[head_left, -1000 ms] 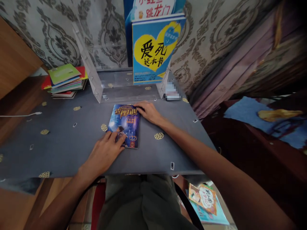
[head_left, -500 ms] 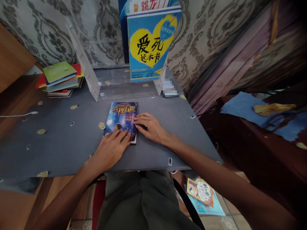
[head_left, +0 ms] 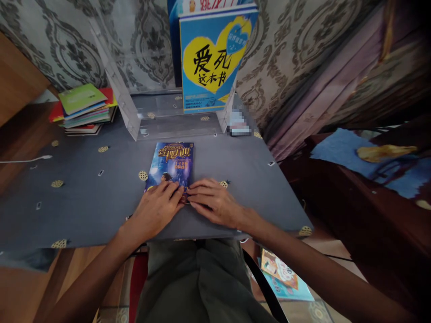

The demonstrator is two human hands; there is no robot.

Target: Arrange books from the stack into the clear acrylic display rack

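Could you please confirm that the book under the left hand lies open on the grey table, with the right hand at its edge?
Not quite: the head view shows the book closed, not open, under the left hand; the rest is right.

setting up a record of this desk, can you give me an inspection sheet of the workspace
surface: grey patterned covering, lying largely smooth
things in hand: closed blue-purple book, lying flat, cover up
clutter: stack of books at far left; pixelated item beside the clear stand, unidentifiable
hands: left hand rests on the closed book's lower cover; right hand has fingertips at its lower right edge, grip unclear
cables: white cable at left, its end on the covering
surroundings: blue book with yellow heart upright at the stand; pink curtain at right
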